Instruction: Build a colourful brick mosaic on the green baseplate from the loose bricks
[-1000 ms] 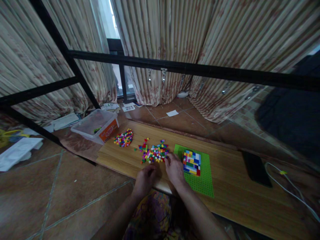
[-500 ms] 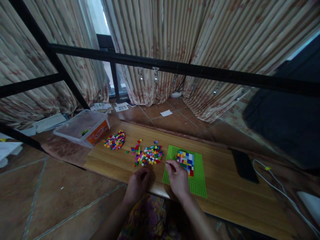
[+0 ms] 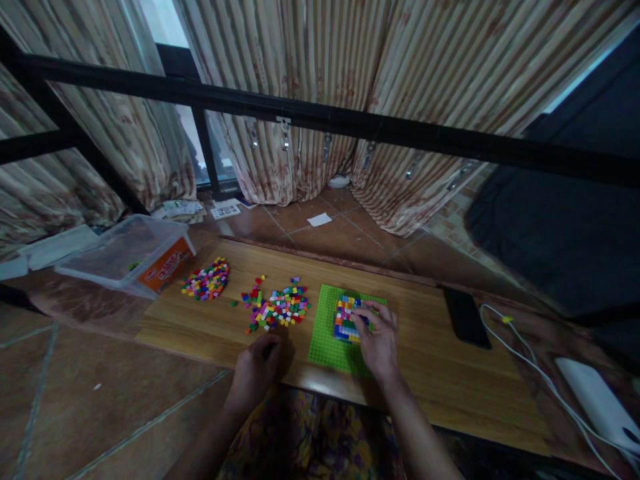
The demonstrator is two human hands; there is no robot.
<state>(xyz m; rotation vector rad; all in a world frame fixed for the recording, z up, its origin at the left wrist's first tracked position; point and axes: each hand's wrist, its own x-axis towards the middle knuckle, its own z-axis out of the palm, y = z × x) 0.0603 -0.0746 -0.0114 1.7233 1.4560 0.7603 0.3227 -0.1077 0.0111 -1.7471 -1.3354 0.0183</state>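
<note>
– Fingers of the right hand (image 3: pixel 379 340)?
– Bent over the right side of the block stack (image 3: pixel 344 321), lower middle of the frame. Can't tell if pinching anything.
– Left hand (image 3: pixel 256 368)?
– Farther off, curled; can't see inside.

A room that looks like a home, seen from where I work at a low wooden table (image 3: pixel 440 387): long striped curtains (image 3: pixel 425 87) with a reddish pattern hang to the floor, daylight showing through a gap at the window (image 3: pixel 171 23). Brown tiles (image 3: pixel 130 393) with pale joints run beneath me, and a dark metal frame (image 3: pixel 310 110) crosses behind the tabletop. Household clutter marks the scene: papers (image 3: pixel 180 211) stacked by the curtain hem, a loose white sheet (image 3: pixel 319 219) on the tiles, a black phone-like slab (image 3: pixel 467 317) beside a white cable (image 3: pixel 545 377). Colorful toy bricks (image 3: pixel 285 307) and their clear plastic box (image 3: pixel 167 265), orange-labelled, suggest domestic leisure rather than a workshop.
</note>
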